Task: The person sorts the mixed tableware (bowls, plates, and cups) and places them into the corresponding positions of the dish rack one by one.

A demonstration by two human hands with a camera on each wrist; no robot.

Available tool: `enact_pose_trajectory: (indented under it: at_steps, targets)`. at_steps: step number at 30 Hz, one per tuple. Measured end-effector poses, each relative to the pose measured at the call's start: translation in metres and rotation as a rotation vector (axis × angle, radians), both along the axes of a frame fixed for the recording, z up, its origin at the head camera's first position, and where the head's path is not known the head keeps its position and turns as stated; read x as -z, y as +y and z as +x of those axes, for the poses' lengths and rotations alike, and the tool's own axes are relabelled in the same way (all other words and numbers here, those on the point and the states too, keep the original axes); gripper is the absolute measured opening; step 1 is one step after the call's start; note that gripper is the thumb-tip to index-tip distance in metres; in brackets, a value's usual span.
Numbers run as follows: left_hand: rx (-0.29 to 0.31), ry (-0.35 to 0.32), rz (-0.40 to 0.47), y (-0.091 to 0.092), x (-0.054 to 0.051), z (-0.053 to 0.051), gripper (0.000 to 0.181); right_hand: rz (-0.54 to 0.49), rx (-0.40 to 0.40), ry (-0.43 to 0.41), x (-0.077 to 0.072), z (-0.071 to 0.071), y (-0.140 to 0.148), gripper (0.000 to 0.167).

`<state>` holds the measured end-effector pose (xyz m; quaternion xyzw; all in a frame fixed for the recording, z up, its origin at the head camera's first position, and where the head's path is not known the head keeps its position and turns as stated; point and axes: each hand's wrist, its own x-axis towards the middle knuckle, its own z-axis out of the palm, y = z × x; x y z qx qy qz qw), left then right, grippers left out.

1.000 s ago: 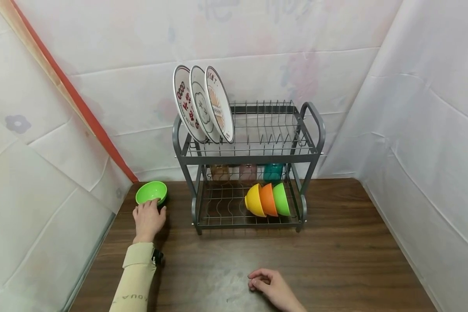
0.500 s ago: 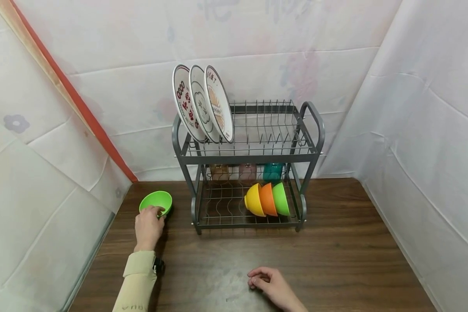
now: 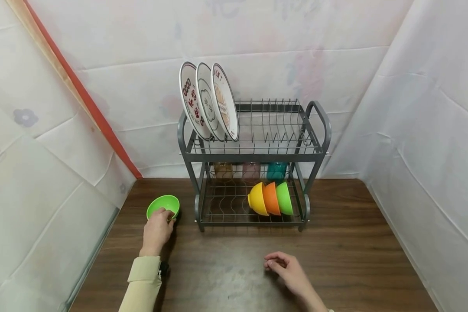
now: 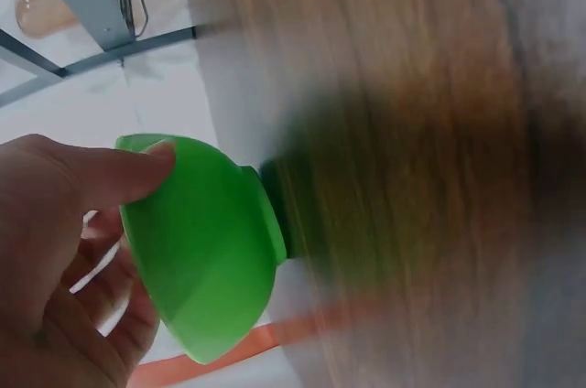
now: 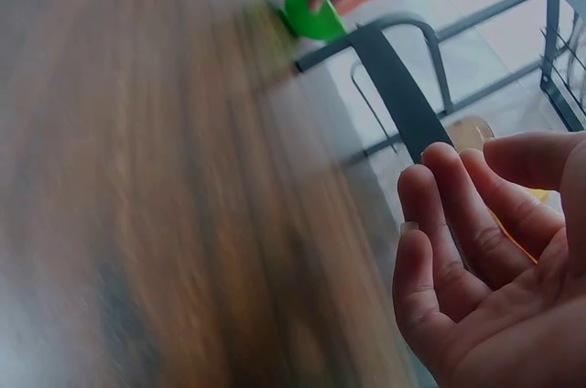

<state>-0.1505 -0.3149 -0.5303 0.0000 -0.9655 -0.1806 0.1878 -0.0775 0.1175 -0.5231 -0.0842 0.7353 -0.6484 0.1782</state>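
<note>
A small green bowl (image 3: 163, 203) is at the left of the wooden table, its hollow side facing up. My left hand (image 3: 157, 230) pinches its near rim. In the left wrist view the thumb lies on the outside of the green bowl (image 4: 206, 242) and the fingers are at its inner side. The bowl's foot is close to the tabletop; I cannot tell if they touch. Over the table's front part hovers my right hand (image 3: 287, 269), fingers loosely bent and holding nothing. The right wrist view has that right hand (image 5: 485, 251) in front of the rack.
A grey two-tier dish rack (image 3: 253, 157) stands at the back middle. Three plates (image 3: 225, 102) lean upright in its top left. Below are a yellow bowl (image 3: 257, 199), an orange bowl (image 3: 271, 198), another green bowl (image 3: 284, 198) and three tinted cups (image 3: 277, 170) behind.
My left hand has drawn the green bowl toward me and to the right. My right hand has shifted slightly right and forward. The head view has swung a little.
</note>
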Motion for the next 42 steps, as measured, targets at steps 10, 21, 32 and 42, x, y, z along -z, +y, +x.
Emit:
enact_pose_trajectory:
  at_steps: [10, 21, 32, 42]
  targets:
    - [-0.008, 0.102, 0.114, 0.025, -0.009, 0.037, 0.014, 0.071, 0.135, 0.046, -0.002, -0.008, 0.025, 0.027]
    - [0.115, 0.019, 0.301, 0.037, -0.041, 0.078, 0.024, 0.119, 0.253, 0.077, -0.016, -0.008, 0.033, 0.019]
    - [0.414, -0.132, 0.453, 0.05, -0.047, 0.092, 0.02, 0.125, 0.109, 0.174, -0.029, 0.002, 0.011, 0.018]
    - [0.632, -0.268, 0.527, 0.077, -0.059, 0.081, 0.005, 0.118, -0.054, 0.152, -0.029, 0.012, -0.011, 0.022]
